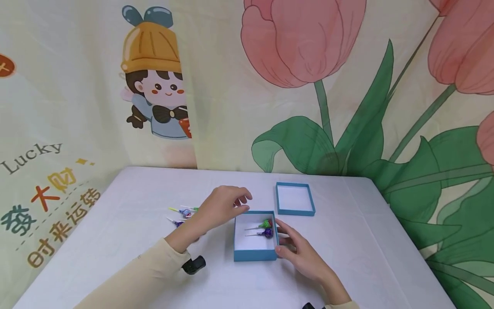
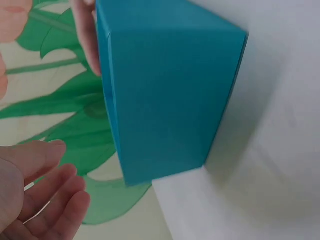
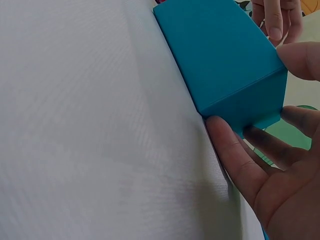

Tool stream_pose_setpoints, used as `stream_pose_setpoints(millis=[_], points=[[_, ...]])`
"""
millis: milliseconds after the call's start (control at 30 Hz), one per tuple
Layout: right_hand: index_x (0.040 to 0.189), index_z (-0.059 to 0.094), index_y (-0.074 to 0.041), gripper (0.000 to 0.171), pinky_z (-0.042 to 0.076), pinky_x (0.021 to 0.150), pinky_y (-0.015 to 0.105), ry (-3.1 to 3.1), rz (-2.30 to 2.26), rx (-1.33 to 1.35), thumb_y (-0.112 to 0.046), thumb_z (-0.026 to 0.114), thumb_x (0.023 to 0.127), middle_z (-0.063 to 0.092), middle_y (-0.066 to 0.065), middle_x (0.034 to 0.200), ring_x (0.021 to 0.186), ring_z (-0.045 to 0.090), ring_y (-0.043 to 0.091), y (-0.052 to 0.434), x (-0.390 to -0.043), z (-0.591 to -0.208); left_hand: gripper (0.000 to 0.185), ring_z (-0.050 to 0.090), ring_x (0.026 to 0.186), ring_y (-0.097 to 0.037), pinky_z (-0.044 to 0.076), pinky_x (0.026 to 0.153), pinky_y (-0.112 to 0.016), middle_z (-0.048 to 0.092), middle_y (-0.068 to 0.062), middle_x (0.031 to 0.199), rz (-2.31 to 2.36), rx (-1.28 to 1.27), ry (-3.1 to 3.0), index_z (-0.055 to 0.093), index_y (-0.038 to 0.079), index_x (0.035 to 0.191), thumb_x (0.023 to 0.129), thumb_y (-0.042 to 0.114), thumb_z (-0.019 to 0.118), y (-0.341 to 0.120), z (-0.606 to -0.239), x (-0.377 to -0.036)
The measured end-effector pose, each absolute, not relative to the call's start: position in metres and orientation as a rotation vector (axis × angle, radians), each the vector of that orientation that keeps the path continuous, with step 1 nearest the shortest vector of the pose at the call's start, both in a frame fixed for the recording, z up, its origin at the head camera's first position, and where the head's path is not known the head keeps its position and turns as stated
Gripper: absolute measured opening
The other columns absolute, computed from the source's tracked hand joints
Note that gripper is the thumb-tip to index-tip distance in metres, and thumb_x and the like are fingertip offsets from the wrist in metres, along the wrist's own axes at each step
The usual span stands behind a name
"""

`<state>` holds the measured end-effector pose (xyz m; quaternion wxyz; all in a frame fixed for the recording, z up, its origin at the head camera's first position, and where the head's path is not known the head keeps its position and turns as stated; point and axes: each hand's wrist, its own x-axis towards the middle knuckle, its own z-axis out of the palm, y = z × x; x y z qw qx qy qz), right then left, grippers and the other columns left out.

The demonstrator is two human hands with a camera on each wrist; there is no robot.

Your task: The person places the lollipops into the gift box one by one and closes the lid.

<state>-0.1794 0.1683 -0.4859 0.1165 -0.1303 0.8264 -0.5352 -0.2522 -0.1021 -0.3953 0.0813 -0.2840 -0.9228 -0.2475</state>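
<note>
An open blue box [image 1: 254, 255] with a white inside stands on the table. Two lollipops lie in it, a green one [image 1: 265, 224] and a purple one [image 1: 267, 233], sticks pointing left. My left hand [image 1: 221, 208] hovers over the box's far left corner, fingers loosely bent and holding nothing; in the left wrist view its fingers [image 2: 60, 200] are apart from the box. My right hand [image 1: 302, 253] holds the box's right side, thumb at the near corner and fingers along the wall. The right wrist view shows those fingers [image 3: 240, 155] against the blue side.
More lollipops [image 1: 186, 212] lie on the table to the left, partly hidden behind my left forearm. The blue-rimmed box lid [image 1: 295, 199] lies inside up behind the box to the right. A printed curtain [image 1: 220, 107] hangs behind the white table [image 1: 146, 189].
</note>
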Motion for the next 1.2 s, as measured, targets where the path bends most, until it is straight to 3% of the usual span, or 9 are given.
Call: stream_pose_setpoints(millis=[700,1200], points=[[0.166,0.035,-0.028,0.071,0.045,0.114,0.060,2.436,-1.562,-0.394,-0.032,0.069,0.105,0.046,0.015,0.163,0.136,0.058,0.033,0.169,-0.179,-0.486,0.027,0.070,0.099,-0.023,0.060,0.088,-0.045,0.077,-0.002,0.109,-0.710,-0.664,-2.899,0.075,0.015,0.121,0.096,0.023,0.082,-0.185,-0.403,-0.278],[0.167,0.035,-0.028,0.070,0.046,0.113,0.060,2.433,-1.565,-0.402,-0.033,0.068,0.105,0.046,0.015,0.162,0.136,0.057,0.033,0.169,-0.179,-0.485,0.030,0.071,0.100,-0.029,0.059,0.090,-0.051,0.077,-0.010,0.111,-0.679,-0.705,-2.962,0.074,0.010,0.121,0.093,0.013,0.083,-0.222,-0.412,-0.287]])
